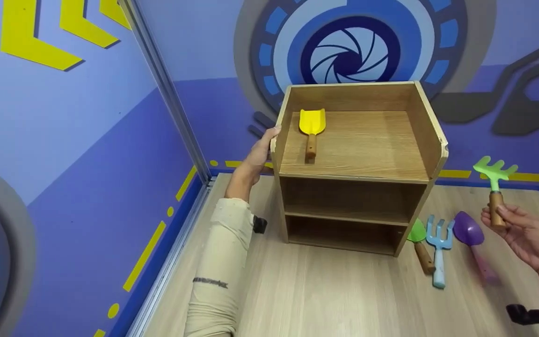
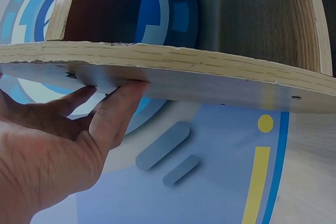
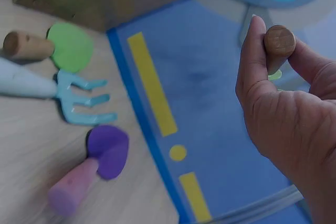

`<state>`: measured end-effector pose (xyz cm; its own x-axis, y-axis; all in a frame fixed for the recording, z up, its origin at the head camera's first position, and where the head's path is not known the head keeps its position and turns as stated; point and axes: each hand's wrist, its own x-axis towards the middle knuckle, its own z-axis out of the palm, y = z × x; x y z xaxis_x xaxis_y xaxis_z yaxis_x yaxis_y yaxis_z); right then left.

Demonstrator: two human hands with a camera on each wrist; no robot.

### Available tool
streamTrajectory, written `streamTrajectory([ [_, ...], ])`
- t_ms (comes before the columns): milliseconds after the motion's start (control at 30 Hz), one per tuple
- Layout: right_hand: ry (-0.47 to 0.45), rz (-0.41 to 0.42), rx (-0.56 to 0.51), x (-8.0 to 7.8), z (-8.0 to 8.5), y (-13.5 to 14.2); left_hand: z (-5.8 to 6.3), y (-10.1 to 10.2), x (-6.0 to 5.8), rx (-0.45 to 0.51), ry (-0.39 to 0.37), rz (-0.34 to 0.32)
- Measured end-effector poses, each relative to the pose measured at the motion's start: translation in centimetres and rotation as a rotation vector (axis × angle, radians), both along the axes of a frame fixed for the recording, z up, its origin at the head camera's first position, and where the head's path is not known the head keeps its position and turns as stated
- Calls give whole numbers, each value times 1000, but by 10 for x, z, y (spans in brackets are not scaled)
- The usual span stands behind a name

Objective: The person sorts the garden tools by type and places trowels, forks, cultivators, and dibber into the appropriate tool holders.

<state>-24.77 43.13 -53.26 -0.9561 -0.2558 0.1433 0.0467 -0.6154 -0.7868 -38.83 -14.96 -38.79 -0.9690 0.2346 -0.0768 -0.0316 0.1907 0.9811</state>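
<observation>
My right hand (image 1: 527,229) pinches the brown wooden handle of a green toy rake (image 1: 493,173), tines up, off the table. The right wrist view shows the handle's end between thumb and fingers. My left hand (image 1: 258,157) holds the left side panel of a small wooden shelf (image 1: 353,179); in the left wrist view its fingers (image 2: 121,106) press the panel's outer face. On the shelf's top board lies a yellow shovel (image 1: 312,122). Right of the shelf lie a green trowel (image 1: 423,257), a light-blue fork (image 1: 439,248) and a purple trowel (image 1: 469,229) with a pink handle.
The shelf stands on a pale wood-grain table (image 1: 325,290), with two lower compartments facing me. A blue printed wall (image 1: 204,42) rises behind it, and another printed panel (image 1: 87,140) borders the left. A metal corner post (image 1: 166,89) joins them.
</observation>
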Motion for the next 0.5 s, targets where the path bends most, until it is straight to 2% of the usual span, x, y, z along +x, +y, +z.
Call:
streamTrajectory([
  [267,46,-62,118,2,40,-28,-2,0,-1,3,-5,2],
  [500,27,-98,171,6,60,-46,-1,0,0,7,-8,2],
])
